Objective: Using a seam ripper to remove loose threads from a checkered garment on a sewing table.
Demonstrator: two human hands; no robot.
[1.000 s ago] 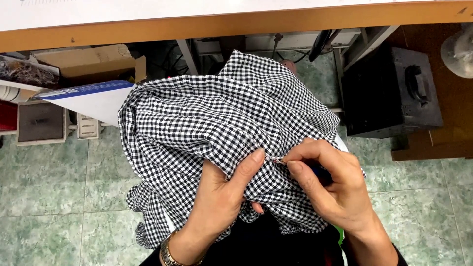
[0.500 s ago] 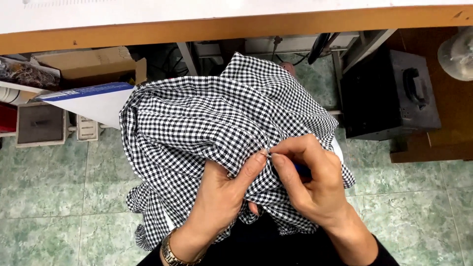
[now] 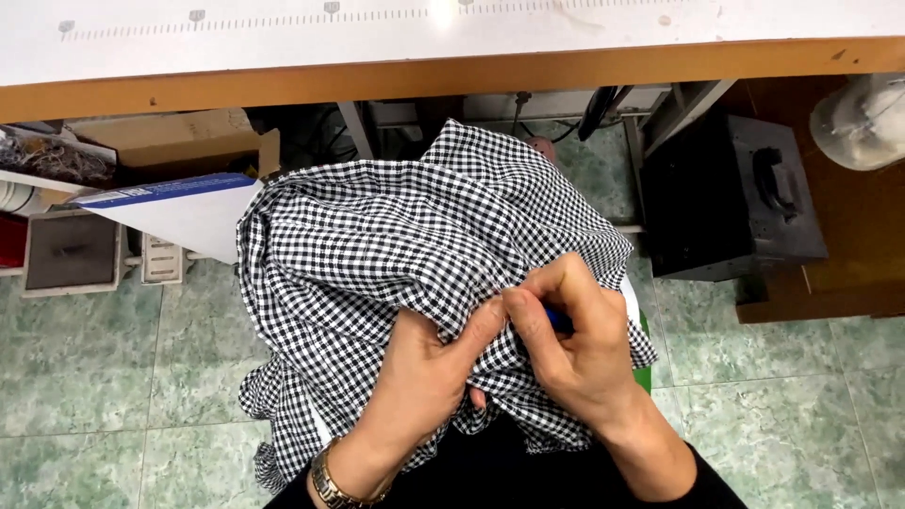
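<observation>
Grip: left hand (image 3: pixel 429 372) closed on a fold of the black-and-white checked garment (image 3: pixel 396 245), thumb pressed along the fold's upper edge, remaining fingers buried in the cloth beneath; gold-toned wristwatch (image 3: pixel 330 484) on that wrist. Right hand (image 3: pixel 575 344) curled tight, fingertips pinching at the same fold so that they touch the left thumb tip; a small blue item (image 3: pixel 558 320) shows between the right fingers, its kind not discernible. Garment: 1 piece, bunched and creased, heaped on the person's lap, spreading up and to the left of both hands, lower edge hanging toward the green marbled tile floor (image 3: pixel 94 377). Above: worktable with pale top and wooden front edge (image 3: pixel 452 75), ruler markings along the top. Under the table, left: open cardboard box (image 3: pixel 160 141), white sheet with blue border (image 3: pixel 179 212), grey flat unit (image 3: pixel 71 250). Right: black metal box (image 3: pixel 735 198) on the floor; white thread cone (image 3: pixel 863 118) at the far right, on a brown wooden surface.
</observation>
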